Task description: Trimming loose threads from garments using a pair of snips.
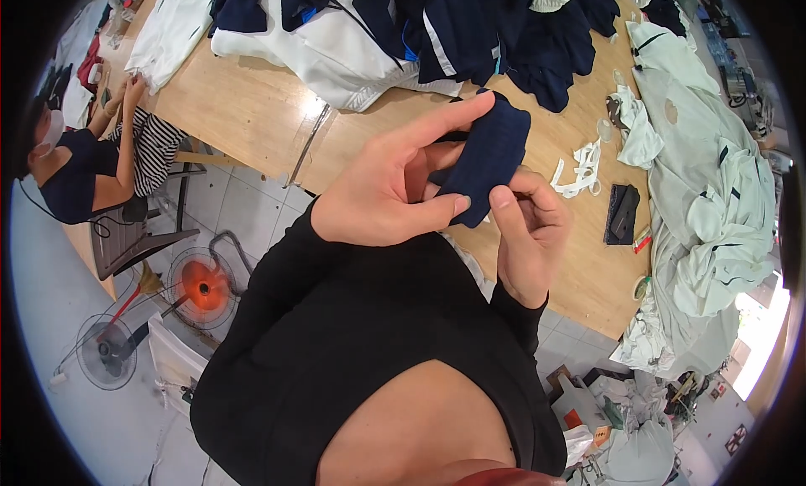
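Fabric piece [495,146], navy, is held raised over the near edge of the table [252,108], between the worker's two hands. Dial centred on it, 12 pointing away from the worker. Left hand [369,188] between 8 and 9: grip closed on the cloth, thumb on the near end, index finger reaching the far end, other fingers partly hidden behind. Right hand [533,230] at 5: grip pinching the near right edge, fingers curled. From where I stand I also note: garment heap [537,41], navy and white, from 10 round to 1; white strips [581,169] at 3; dark flat item [621,215] near 4, kind unclear; pale cloth pile [714,150] at 3, farther out. Co-worker [84,171] at 9, hands touching a white garment [172,33]. Orange-centred fan [204,289] at 8.
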